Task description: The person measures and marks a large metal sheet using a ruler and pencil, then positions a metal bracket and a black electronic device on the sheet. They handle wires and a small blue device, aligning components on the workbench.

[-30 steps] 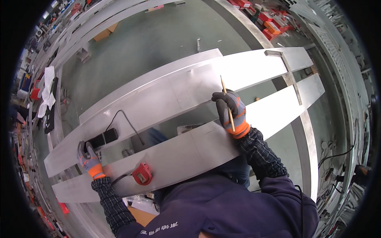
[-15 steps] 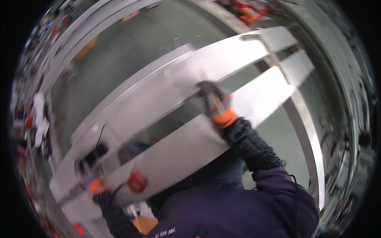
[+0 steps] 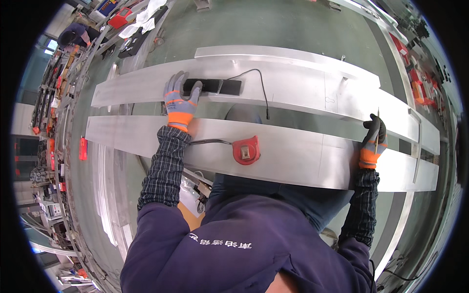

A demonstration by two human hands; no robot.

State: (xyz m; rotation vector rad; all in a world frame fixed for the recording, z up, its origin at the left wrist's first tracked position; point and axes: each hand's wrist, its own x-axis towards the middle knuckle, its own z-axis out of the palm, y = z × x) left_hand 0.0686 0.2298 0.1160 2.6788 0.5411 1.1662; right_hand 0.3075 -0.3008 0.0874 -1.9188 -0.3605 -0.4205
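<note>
My left hand [image 3: 181, 102], in a grey glove with an orange cuff, is at the left end of a black flat device [image 3: 207, 86] on the far metal bar. Its thumb laps over the device and its fingers lie at the end. My right hand [image 3: 374, 139], gloved alike, is closed around a thin pencil-like stick [image 3: 377, 113] pointing up, at the right part of the near metal bar [image 3: 293, 146]. A red tape measure [image 3: 246, 150] rests on the near bar between my hands. The far metal bar [image 3: 293, 88] runs alongside, with thin lines marked on it.
A black cord [image 3: 264, 93] trails from the device over the far bar's edge. A narrower metal strip [image 3: 273, 54] lies along the far side. A red box [image 3: 83, 148] stands at left. Another person [image 3: 75, 35] bends at the far left. Red items [image 3: 421, 90] sit at right.
The view has turned, so the bars now run nearly level. My right hand has moved toward the bars' right part, still with the stick. My left hand remains at the black device.
</note>
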